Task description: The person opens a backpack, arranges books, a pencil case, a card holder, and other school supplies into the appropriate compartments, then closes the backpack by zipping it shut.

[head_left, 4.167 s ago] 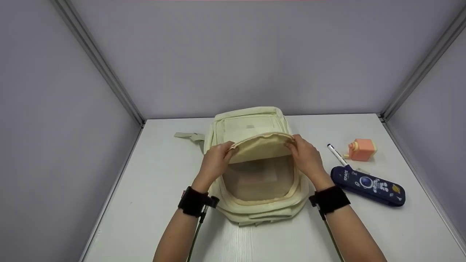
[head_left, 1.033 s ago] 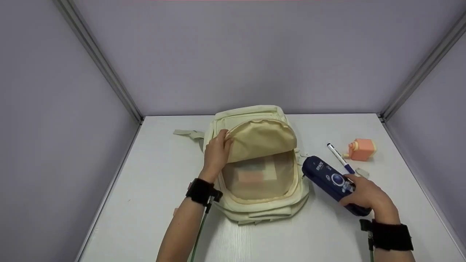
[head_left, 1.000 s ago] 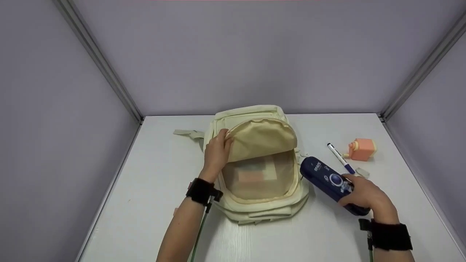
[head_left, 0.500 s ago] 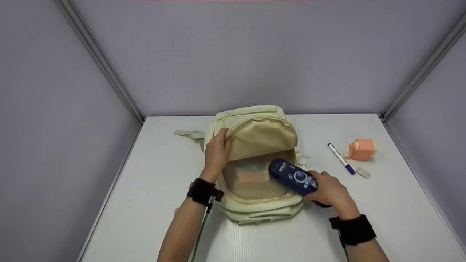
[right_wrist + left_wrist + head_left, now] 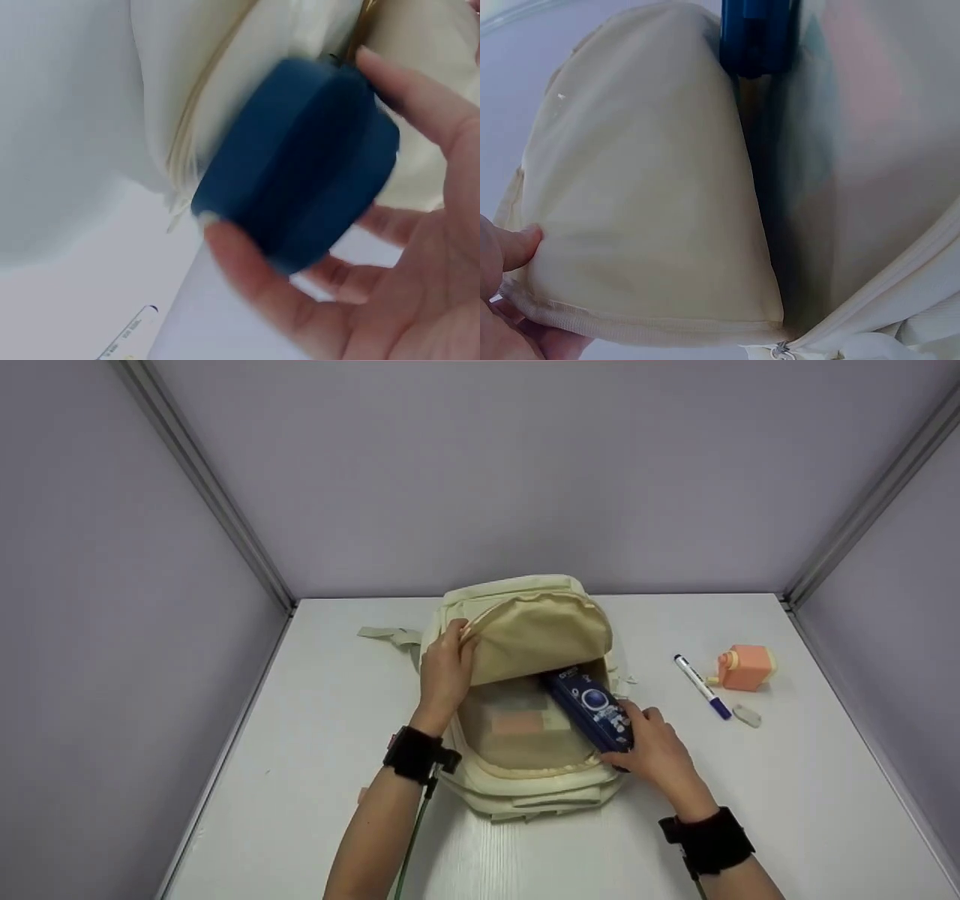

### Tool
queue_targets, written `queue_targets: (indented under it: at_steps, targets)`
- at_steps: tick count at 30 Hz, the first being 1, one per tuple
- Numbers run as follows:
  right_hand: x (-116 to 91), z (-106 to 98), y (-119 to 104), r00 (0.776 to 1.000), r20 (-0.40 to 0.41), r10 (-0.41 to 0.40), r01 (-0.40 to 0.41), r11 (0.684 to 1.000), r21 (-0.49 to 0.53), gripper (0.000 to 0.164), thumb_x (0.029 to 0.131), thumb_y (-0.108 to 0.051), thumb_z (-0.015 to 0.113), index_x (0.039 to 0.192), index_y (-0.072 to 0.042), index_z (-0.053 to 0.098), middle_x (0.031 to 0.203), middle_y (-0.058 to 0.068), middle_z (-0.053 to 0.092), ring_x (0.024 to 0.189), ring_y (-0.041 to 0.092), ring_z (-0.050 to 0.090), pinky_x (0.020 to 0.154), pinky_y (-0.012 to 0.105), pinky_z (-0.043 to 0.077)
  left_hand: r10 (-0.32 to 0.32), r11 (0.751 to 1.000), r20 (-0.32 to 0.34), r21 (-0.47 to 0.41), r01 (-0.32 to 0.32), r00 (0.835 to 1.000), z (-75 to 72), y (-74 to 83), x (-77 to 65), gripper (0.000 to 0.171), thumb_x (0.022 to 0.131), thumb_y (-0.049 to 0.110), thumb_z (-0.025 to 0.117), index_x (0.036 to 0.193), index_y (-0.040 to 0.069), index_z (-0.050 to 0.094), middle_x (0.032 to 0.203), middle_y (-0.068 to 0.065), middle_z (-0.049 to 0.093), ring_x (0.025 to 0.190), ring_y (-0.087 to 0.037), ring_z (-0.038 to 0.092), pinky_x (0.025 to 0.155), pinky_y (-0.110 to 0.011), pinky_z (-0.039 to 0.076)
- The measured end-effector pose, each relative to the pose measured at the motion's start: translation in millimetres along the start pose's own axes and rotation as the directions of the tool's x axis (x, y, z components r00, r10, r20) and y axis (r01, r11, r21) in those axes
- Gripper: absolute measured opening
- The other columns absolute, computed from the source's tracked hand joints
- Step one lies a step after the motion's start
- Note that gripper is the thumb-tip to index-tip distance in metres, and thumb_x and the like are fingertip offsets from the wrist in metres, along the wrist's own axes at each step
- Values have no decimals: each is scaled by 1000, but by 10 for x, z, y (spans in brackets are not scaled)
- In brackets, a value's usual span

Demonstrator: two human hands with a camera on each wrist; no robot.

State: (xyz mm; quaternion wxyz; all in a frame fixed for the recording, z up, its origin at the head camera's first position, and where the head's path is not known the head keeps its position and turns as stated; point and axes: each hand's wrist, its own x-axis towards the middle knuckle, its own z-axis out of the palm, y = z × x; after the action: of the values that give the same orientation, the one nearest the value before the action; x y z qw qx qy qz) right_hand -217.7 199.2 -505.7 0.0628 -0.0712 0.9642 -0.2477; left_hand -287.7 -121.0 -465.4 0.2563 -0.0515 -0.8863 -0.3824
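Observation:
A pale cream backpack point(image 5: 517, 787) lies on the white table with its front flap point(image 5: 540, 637) raised. My left hand point(image 5: 446, 667) pinches the flap's zipped edge at its left side; in the left wrist view the thumb point(image 5: 521, 246) presses on the flap's inner face. Over the right part of the opening, my right hand point(image 5: 656, 746) grips a dark blue pencil case point(image 5: 592, 705) with a space print by its near end. The far tip of the case reaches under the flap. Thumb and fingers lie round its end point(image 5: 300, 165) in the right wrist view.
Right of the backpack lie a white marker point(image 5: 701, 686) with a blue cap, a small grey-white eraser point(image 5: 747, 715) and an orange box-shaped object point(image 5: 746, 667) with yellow parts. A strap point(image 5: 390, 636) sticks out leftward. Inside the opening, a pinkish patch point(image 5: 517, 724) shows.
My right hand let go of the flap, took the pencil case from the table and carried it left into the opening. My left hand kept its hold, lifting the flap slightly.

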Motion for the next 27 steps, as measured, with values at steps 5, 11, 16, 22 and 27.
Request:
queue_targets:
  at_steps: [5,11,16,22,27]
  targets:
    - [-20,-23,-36,997,41,-58,55,996,71,89,66,-8,90,143,-6,46,118,24,47,102,39,52,84,56,45,3,1000,-25,-12,-3,1000,-11,-8,20,23,94,17,68,113,6,62,101,-17,71,90,-33,69,72,-47,53]
    - [11,44,-64,994,55,-94,86,987,138,76,68,0,86,138,-5,56,122,21,51,108,37,52,89,53,45,-11,999,-19,-31,10,1000,-27,-1,23,24,94,16,68,114,5,62,101,-17,71,91,-33,69,74,-47,53]
    - [101,139,-78,990,-2,-141,138,970,201,68,70,7,83,133,-5,61,120,20,56,110,37,55,90,51,46,-21,998,-17,-60,20,1000,-35,-5,36,24,93,14,69,114,4,62,102,-17,71,92,-32,68,76,-46,52]
    - [216,247,-72,988,-28,-153,156,967,201,64,71,8,80,132,-3,62,117,19,57,105,35,57,88,49,47,-26,997,5,-68,26,1000,-48,-12,45,25,94,15,68,115,4,62,100,-17,71,85,-30,68,72,-45,52]
    - [336,264,-80,983,0,-182,179,968,178,68,73,3,81,136,-6,58,119,17,58,102,31,57,85,47,49,-29,998,12,-56,30,1000,-69,-8,56,24,94,18,68,114,6,63,93,-15,71,77,-27,67,66,-44,51]
